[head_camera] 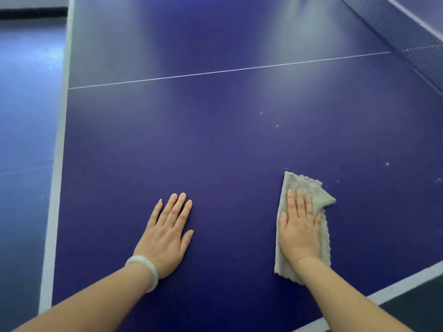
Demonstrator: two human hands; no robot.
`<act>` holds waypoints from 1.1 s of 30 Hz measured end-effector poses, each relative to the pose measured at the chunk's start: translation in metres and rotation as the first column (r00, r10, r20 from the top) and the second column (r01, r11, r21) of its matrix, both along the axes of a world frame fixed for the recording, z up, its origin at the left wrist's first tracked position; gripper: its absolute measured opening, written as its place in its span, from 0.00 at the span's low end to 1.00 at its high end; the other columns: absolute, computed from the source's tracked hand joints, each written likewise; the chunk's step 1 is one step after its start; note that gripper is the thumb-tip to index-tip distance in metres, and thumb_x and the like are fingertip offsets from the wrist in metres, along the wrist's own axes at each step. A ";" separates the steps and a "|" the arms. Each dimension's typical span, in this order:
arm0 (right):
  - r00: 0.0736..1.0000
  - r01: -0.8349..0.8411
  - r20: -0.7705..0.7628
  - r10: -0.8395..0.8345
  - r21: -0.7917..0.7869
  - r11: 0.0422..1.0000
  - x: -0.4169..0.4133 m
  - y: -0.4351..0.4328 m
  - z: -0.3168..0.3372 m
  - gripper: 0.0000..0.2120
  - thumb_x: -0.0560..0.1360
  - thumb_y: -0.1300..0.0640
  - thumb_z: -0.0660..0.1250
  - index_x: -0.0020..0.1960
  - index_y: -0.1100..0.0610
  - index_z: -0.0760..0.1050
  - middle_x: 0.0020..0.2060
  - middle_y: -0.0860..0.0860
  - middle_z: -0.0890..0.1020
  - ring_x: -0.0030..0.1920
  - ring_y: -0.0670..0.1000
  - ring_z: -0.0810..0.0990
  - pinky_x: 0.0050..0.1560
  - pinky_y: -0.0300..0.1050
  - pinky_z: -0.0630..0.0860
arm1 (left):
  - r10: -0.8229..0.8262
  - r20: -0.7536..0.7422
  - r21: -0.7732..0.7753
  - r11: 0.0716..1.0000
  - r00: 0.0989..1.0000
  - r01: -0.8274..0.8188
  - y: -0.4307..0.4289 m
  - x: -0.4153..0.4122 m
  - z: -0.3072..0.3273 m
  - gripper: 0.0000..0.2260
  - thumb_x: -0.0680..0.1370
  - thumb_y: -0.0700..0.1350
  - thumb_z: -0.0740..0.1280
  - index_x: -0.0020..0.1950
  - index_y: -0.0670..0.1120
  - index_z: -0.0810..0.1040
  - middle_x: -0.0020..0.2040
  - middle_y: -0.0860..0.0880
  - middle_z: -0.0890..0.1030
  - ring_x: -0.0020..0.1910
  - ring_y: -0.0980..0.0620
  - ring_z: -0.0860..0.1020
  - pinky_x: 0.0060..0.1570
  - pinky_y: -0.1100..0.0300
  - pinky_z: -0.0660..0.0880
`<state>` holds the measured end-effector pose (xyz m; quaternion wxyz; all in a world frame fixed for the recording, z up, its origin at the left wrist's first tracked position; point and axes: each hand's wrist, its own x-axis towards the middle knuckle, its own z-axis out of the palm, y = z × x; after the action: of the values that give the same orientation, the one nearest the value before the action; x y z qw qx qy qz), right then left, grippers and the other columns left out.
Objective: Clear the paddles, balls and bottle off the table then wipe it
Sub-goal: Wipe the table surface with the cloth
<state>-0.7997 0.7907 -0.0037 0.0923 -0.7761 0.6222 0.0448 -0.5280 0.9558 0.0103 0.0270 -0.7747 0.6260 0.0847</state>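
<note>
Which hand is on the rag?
The right hand lies flat on the grey rag. The left hand rests straight on the bare blue table and wears a pale bracelet.

The right hand (299, 233) hides the cloth's (309, 188) middle, and the frame edge crops the net (405, 37)

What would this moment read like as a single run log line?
phase: wiping | right hand: flat on cloth | left hand: flat on table, bare | paddles, balls, bottle: none in view
</note>
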 end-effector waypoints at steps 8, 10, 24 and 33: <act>0.846 -0.532 0.014 0.533 -0.045 0.846 0.022 0.021 0.004 0.29 0.80 0.49 0.50 0.80 0.51 0.52 0.80 0.48 0.53 0.79 0.51 0.50 0.75 0.59 0.47 | 0.079 -0.048 -0.028 0.996 0.996 -0.080 -0.012 -0.010 0.015 0.31 0.83 0.57 0.41 0.72 0.42 0.72 0.74 0.44 0.69 0.73 0.44 0.67 0.72 0.50 0.58; 0.810 -0.586 0.003 0.586 -0.027 0.810 0.016 -0.002 0.004 0.28 0.81 0.48 0.48 0.80 0.49 0.50 0.80 0.46 0.50 0.79 0.50 0.47 0.76 0.58 0.45 | 0.167 -0.099 -0.079 0.981 0.981 -0.175 -0.032 -0.020 0.017 0.28 0.81 0.56 0.47 0.69 0.40 0.75 0.72 0.43 0.71 0.71 0.44 0.70 0.71 0.49 0.64; 0.788 -0.615 0.001 0.616 -0.030 0.788 -0.040 -0.039 0.004 0.29 0.79 0.50 0.53 0.79 0.51 0.57 0.79 0.49 0.56 0.79 0.52 0.54 0.72 0.60 0.54 | 0.627 0.041 -0.005 0.778 0.778 -0.628 -0.134 -0.073 -0.013 0.32 0.78 0.59 0.33 0.80 0.45 0.41 0.80 0.42 0.42 0.79 0.43 0.38 0.76 0.42 0.39; 0.626 -0.778 0.082 0.776 -0.003 0.628 0.075 -0.084 0.005 0.28 0.82 0.47 0.46 0.80 0.49 0.49 0.80 0.49 0.50 0.79 0.52 0.45 0.76 0.61 0.44 | 0.649 0.034 -0.010 0.761 0.760 -0.649 -0.136 -0.073 -0.014 0.32 0.78 0.58 0.33 0.80 0.47 0.43 0.81 0.45 0.43 0.79 0.46 0.38 0.76 0.44 0.39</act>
<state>-0.7244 0.7063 0.0015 0.0999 -0.9679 0.2223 0.0614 -0.6011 0.8196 -0.0039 0.0082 -0.9448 0.3187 0.0758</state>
